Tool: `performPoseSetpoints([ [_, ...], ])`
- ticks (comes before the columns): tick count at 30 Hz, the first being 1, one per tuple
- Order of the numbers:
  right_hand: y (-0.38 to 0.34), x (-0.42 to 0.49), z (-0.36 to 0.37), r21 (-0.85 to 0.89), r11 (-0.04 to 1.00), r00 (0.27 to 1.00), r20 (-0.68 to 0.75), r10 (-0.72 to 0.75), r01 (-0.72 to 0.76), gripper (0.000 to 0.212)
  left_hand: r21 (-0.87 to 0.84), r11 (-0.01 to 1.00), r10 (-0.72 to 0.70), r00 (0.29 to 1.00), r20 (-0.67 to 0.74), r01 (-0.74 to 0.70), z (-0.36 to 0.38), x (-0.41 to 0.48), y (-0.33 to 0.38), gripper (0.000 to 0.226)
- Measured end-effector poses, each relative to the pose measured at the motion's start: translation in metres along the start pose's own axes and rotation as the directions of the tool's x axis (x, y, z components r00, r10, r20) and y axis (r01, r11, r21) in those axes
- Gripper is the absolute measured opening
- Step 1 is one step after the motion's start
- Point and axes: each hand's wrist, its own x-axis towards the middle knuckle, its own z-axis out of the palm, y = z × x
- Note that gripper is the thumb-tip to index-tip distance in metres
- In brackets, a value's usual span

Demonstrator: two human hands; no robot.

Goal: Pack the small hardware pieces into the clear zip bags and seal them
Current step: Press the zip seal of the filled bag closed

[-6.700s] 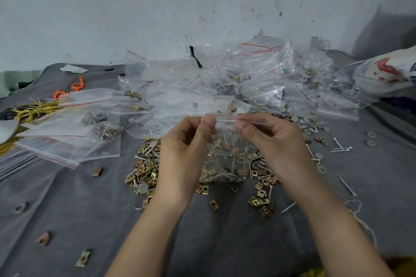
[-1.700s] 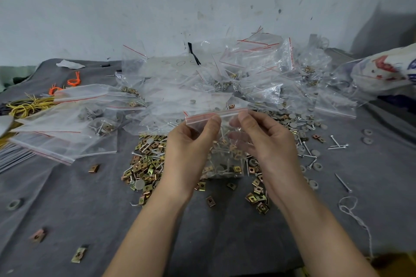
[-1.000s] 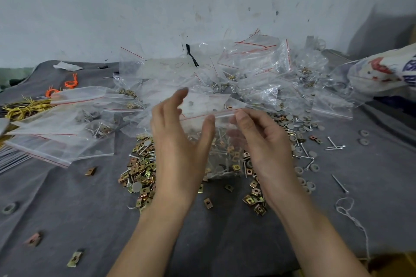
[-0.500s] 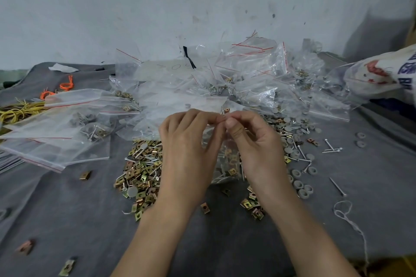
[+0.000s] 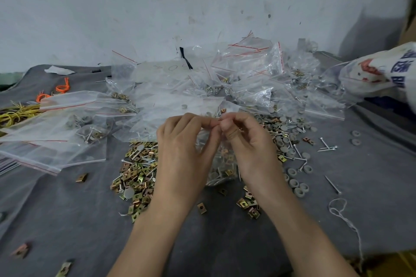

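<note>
Two hands meet at the centre of the cloth: the left hand and the right hand, fingers curled, pinch the top edge of one clear zip bag, thumb tips nearly touching. The bag hangs between the palms just above the grey cloth, with brass clips and thin nails showing through its lower half. Its closing strip is hidden behind the fingers, so whether it is sealed cannot be told.

Under and to the left of the wrists lies a pile of brass clips, far too many to count. Three stray clips lie apart at the lower left. Right of the right hand are grey washers and loose nails, with two washers apart further right and one lone nail below them. One length of white string curls near the right forearm.

Behind the hands rises a heap of clear bags, overlapping too much to count. A flatter stack of bags lies at left. Two orange loops and a yellow bundle, cut by the left edge, lie beyond it. A printed sack is cut off at right.
</note>
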Motion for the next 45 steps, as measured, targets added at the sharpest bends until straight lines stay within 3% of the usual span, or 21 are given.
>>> performPoseSetpoints([
  [3, 0.0, -0.002, 0.002, -0.046, 0.999, 0.999, -0.028, -0.017, 0.016, 0.025, -0.014, 1.0, -0.016, 1.0, 0.01, 0.016, 0.001, -0.002, 0.001, 0.018],
  [11, 0.002, 0.002, 0.001, -0.058, 0.998, 0.982, -0.187, -0.004, -0.007, 0.017, -0.042, 0.999, -0.028, 0.999, 0.023, 0.029, -0.005, 0.002, -0.002, 0.009],
  [14, 0.0, 0.002, -0.002, -0.008, 1.0, 0.991, -0.13, 0.02, -0.021, 0.013, -0.06, 0.997, -0.055, 0.998, 0.018, 0.056, -0.008, 0.001, -0.004, 0.011],
  [18, -0.001, 0.002, 0.001, 0.153, 0.985, 0.996, 0.046, 0.07, -0.077, 0.028, -0.086, 0.995, -0.048, 0.999, 0.024, 0.05, -0.005, -0.002, -0.002, 0.008],
  [21, -0.002, 0.002, 0.003, 0.087, 0.996, 0.999, 0.03, -0.016, 0.013, 0.015, -0.072, 0.995, -0.062, 0.998, 0.023, 0.064, -0.002, -0.004, -0.002, 0.009],
  [26, -0.001, 0.001, 0.001, -0.099, 0.991, 0.995, -0.04, -0.092, 0.088, 0.014, -0.122, 0.989, -0.089, 0.996, 0.003, 0.089, -0.007, -0.003, -0.005, 0.003],
  [45, -0.003, 0.004, -0.016, -0.155, 0.982, 0.973, -0.184, -0.138, 0.11, 0.02, -0.108, 0.988, -0.11, 0.994, -0.014, 0.108, -0.019, -0.003, -0.013, 0.005],
])
